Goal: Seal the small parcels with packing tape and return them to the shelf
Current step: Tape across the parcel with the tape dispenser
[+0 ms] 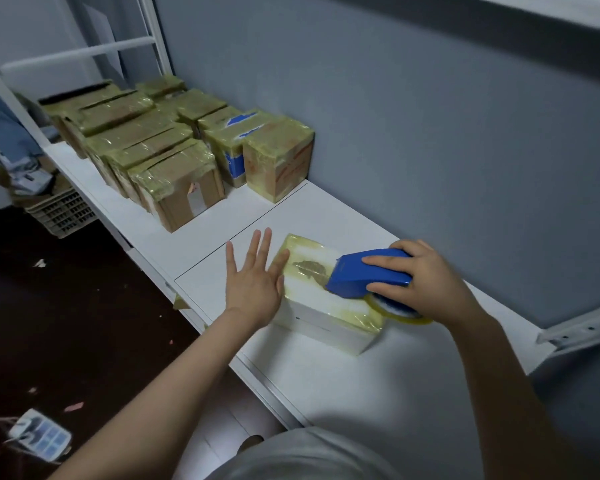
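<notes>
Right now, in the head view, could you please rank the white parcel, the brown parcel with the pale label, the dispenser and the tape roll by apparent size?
1. The white parcel and the brown parcel look alike; the brown one is farther away, so I leave them unranked.
2. The dispenser.
3. The tape roll, partly hidden by the right hand.
</notes>
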